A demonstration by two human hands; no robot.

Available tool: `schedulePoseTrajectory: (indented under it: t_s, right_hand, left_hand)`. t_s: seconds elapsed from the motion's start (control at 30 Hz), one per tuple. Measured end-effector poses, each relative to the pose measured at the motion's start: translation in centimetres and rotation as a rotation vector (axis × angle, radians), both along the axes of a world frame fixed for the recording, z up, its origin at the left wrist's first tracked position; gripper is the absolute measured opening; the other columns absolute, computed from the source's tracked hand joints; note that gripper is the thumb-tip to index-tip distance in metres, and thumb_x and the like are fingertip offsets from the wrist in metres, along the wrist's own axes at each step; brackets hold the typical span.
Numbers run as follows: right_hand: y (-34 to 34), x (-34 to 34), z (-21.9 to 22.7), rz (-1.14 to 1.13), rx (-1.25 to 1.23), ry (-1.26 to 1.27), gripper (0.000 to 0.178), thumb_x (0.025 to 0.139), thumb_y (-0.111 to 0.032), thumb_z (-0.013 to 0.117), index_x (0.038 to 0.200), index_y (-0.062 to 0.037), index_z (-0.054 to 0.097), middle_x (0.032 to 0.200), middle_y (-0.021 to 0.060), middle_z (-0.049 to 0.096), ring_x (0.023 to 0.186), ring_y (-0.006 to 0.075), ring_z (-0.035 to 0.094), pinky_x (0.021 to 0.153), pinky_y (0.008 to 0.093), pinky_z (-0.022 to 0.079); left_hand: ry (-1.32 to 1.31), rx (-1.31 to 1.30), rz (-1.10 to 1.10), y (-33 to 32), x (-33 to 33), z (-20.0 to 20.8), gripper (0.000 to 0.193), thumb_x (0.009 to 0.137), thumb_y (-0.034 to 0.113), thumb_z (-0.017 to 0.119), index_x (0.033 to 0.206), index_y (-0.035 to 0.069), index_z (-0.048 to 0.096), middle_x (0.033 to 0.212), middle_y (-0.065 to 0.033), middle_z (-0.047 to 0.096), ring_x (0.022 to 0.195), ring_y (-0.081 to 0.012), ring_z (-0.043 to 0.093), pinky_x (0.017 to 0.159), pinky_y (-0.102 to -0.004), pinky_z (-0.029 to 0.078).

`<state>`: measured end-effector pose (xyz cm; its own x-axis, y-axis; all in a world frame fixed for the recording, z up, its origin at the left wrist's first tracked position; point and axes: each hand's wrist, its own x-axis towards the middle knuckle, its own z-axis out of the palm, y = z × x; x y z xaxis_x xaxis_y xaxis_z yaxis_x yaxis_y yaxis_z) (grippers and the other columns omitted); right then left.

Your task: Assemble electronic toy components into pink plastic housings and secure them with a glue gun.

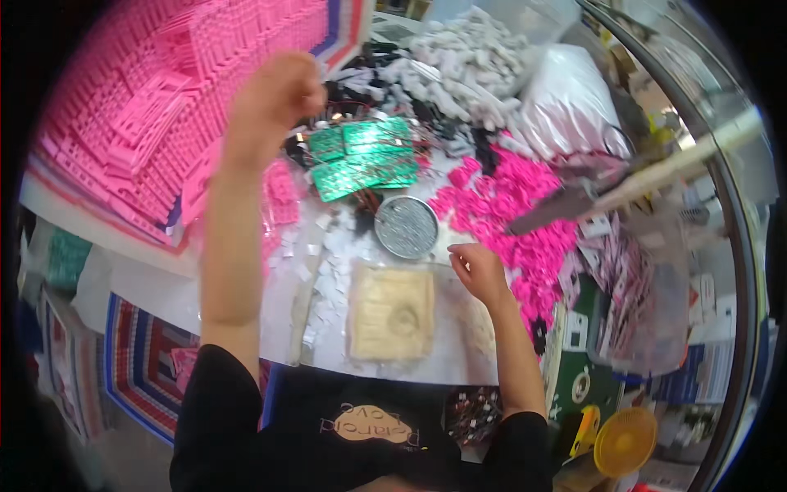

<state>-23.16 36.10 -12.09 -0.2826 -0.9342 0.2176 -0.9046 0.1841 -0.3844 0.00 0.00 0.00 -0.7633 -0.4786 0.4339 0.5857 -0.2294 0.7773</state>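
My left hand (283, 86) is raised at the far left, beside a big heap of pink plastic parts (152, 115). Motion smears it, and its fingers look curled, but what they hold, if anything, does not show. Close to the round metal tin (407, 227) of small grey pieces is my right hand (482, 277), fingers drawn together; anything in them is too small to make out. Bright pink small parts (516, 197) lie just beyond it. A pale, wood-coloured square block (392, 313) in clear wrapping sits on the table in front of me.
Green circuit boards (365, 156) with wires lie behind the tin. White small pieces (332, 254) are scattered left of it. Whitish-grey parts (463, 66) are heaped at the back, beside a white plastic bag (570, 102). A clear bin (643, 303) and yellow round object (625, 441) stand right.
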Motion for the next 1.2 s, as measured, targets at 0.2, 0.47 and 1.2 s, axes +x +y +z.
schedulePoseTrajectory:
  t_s: [0.2,0.47,1.2]
  right_hand:
    - [-10.3,2.8,-3.6,-0.068,-0.179,-0.119,0.012,0.086,-0.012,0.07,0.096,-0.0069,0.073,0.077,0.0115,0.068,0.064,0.0279,0.064,0.06,0.0389,0.05]
    - [-5.7,3.8,-3.8,0.034,-0.212,-0.114,0.013,0.083,-0.005,0.071,0.096,-0.0062,0.073,0.075,0.012,0.066,0.062,0.0267,0.062,0.058,0.0369,0.048]
    - [12.0,9.9,-3.3,-0.317,-0.316,-0.256,0.014,0.083,0.0,0.07,0.097,-0.0015,0.073,0.073,0.0129,0.065,0.063,0.0252,0.061,0.06,0.0335,0.048]
  left_hand:
    - [-0.786,-0.722,0.516,-5.0,0.7,-10.9,0.022,0.092,0.025,0.069,0.095,0.003,0.068,0.077,-0.0027,0.066,0.071,-0.0156,0.063,0.066,-0.0334,0.05]
    - [-0.856,-0.923,0.473,3.7,8.0,-11.0,0.02,0.089,0.023,0.068,0.096,0.004,0.069,0.092,-0.0129,0.067,0.084,-0.0278,0.067,0.074,-0.0389,0.053]
    - [-0.699,-1.162,1.432,-4.9,14.4,-9.9,0.029,0.081,0.022,0.08,0.104,0.004,0.075,0.1,-0.0142,0.068,0.096,-0.0324,0.063,0.083,-0.0416,0.05]
